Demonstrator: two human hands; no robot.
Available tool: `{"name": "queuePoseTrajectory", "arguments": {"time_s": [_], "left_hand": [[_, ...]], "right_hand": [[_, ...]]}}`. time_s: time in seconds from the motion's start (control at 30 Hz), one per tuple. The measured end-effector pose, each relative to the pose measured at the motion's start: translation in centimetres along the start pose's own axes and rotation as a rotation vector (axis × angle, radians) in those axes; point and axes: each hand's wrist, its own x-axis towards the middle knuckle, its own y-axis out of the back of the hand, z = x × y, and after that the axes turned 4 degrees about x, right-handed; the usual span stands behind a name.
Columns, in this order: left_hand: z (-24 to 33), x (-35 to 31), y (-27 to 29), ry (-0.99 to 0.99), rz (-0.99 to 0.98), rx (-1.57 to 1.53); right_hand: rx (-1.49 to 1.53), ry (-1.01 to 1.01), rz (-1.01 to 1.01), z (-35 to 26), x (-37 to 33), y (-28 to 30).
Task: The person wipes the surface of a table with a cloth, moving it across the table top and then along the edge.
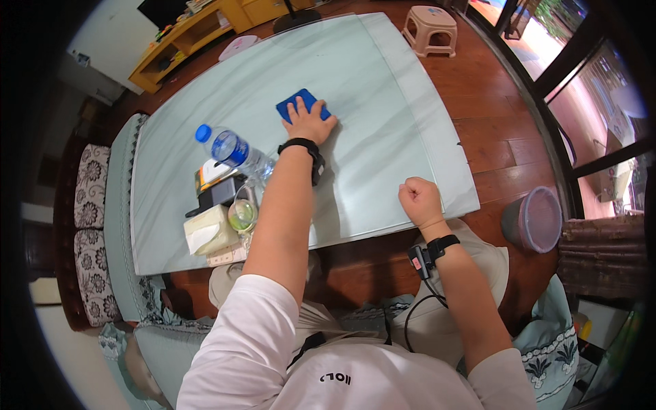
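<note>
My left hand (307,121) lies flat with spread fingers on a folded blue cloth (295,99), which is on the pale marbled table (369,143). The cloth is partly covered by the hand. At the table's near right edge my right hand (419,200) is closed in a fist, with nothing seen in it. A clear plastic bottle (229,148) with a blue cap and label is left of my left forearm, which hides its base. Nearer me are a glass cup (242,214) with something green in it and a tissue pack (207,231).
Beside the cup sit dark boxes (220,193) and an orange-and-white packet (207,175). A sofa (96,225) runs along the left. On the wooden floor stand a bin (533,220) at right and a plastic stool (430,29) beyond the table.
</note>
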Motion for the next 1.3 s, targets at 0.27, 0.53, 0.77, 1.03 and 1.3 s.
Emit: {"name": "queuePoseTrajectory", "arguments": {"time_s": [0.27,0.53,0.77,1.03,1.3], "left_hand": [[-0.7,6.0,0.2,0.057,-0.012,0.051],[-0.2,7.2,-0.2,0.074,-0.024,0.049],[0.6,1.9,-0.6,0.000,-0.031,0.083],[0.0,-9.1,-0.8,-0.253,0.010,0.001],[-2.5,-19.6,-0.5,-0.442,-0.008,0.074]], "right_hand": [[-0.041,0.000,-0.009,-0.4,0.4,-0.5],[-0.106,-0.014,-0.002,-0.3,0.1,0.0],[-0.096,0.009,-0.004,-0.2,-0.1,-0.1],[-0.053,0.036,0.026,0.4,0.3,-0.4],[0.009,0.003,0.016,-0.2,0.4,-0.1]]}}
